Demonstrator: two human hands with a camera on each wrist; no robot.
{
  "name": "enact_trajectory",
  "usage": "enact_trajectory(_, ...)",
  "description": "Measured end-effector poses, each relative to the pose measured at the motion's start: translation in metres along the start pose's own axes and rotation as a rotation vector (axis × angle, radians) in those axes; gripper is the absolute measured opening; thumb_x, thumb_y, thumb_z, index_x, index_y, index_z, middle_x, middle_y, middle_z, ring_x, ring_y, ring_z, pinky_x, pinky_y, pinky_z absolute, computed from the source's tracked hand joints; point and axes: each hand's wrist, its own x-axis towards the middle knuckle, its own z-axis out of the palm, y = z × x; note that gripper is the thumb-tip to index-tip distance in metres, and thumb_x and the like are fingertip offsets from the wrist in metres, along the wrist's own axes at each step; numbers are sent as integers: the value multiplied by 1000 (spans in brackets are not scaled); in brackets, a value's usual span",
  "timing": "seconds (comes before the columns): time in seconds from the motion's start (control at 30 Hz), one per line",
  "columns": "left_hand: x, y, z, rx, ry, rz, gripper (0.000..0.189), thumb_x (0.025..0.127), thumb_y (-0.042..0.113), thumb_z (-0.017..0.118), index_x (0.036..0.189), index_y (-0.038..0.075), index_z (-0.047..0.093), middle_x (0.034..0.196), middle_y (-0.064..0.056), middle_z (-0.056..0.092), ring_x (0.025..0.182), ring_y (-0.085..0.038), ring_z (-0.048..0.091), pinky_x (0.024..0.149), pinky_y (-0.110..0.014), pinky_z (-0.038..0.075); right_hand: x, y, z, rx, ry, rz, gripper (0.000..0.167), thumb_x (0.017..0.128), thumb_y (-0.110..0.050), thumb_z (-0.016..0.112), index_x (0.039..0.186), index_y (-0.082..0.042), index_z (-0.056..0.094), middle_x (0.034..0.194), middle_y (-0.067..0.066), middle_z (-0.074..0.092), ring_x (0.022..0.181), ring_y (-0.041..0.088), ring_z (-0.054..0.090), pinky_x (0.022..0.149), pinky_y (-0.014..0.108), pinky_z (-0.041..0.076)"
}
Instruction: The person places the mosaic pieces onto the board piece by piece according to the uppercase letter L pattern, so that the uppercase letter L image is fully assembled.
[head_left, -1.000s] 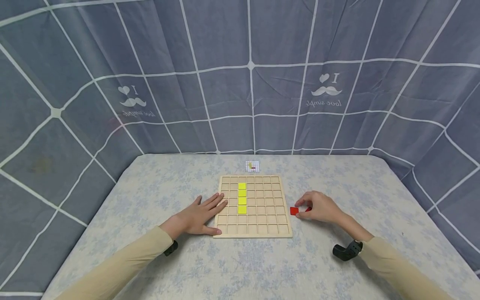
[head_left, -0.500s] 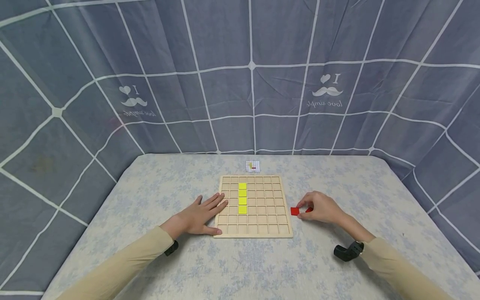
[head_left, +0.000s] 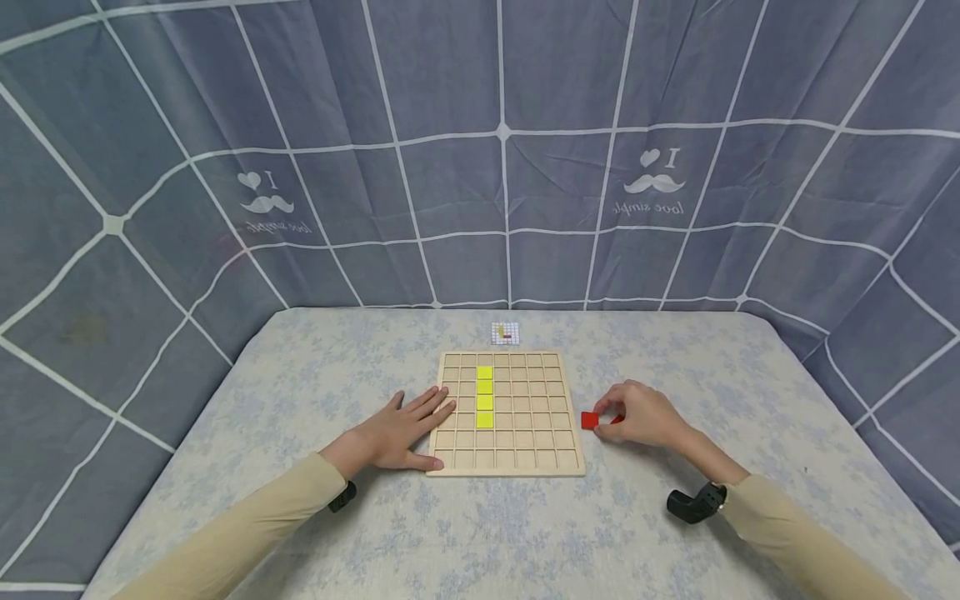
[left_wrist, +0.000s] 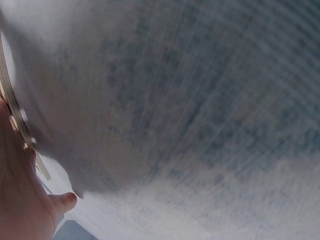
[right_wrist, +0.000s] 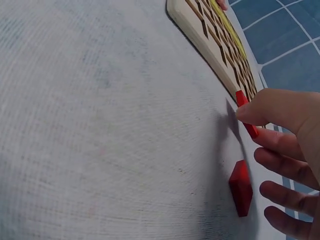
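Observation:
My left hand [head_left: 399,431] lies with spread, straight fingers on the left edge of a wooden grid board [head_left: 534,458]. A column of several yellow square tiles [head_left: 485,402] fills cells left of the board's middle. Just right of the board, my right hand [head_left: 637,412] pinches a red square tile [head_left: 589,421] between thumb and index finger. In the right wrist view that pinched tile is tilted and apart from the cloth, near the board's edge. Another red tile [right_wrist: 241,188] lies on the cloth beneath the curled fingers; in the head view the hand mostly hides it.
A small printed grid card [head_left: 505,333] with yellow and red marks lies behind the board. The table [head_left: 360,542] wears a pale blue floral cloth. Blue curtains [head_left: 555,183] with white lines hang behind it and at both sides.
Both hands stay almost still. The red tile in my right hand's pinch shifts only slightly, and the board and yellow tiles keep their places.

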Motion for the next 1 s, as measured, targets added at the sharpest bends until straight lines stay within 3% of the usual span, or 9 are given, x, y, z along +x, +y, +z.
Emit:
enact_trajectory(0.3, -1, 1, -2, 0, -11, -9, 91, 89, 65, 51, 156, 17, 15, 163, -9, 6, 151, -27, 9, 113, -66, 16, 11, -10, -4, -13, 8, 50, 16, 74, -31, 79, 88, -23, 74, 86, -7, 68, 75, 7, 55, 62, 25, 44)
enact_trajectory(0.57, 0, 0, -1, 7, -31, -20, 92, 88, 68, 49, 157, 20, 11, 164, -6, 3, 151, -25, 7, 113, -65, 15, 26, -22, 1, 7, 31, -30, 17, 73, -30, 79, 88, -23, 75, 85, -7, 70, 77, 10, 60, 62, 24, 46)
enact_trajectory(1.0, 1, -1, -1, -1, -24, -8, 91, 88, 67, 50, 157, 19, 13, 164, -7, 4, 151, -26, 7, 113, -66, 15, 51, -50, 12, 48, 5, -77, 20, 74, -34, 78, 90, -22, 75, 88, -5, 71, 76, 11, 62, 59, 23, 44)
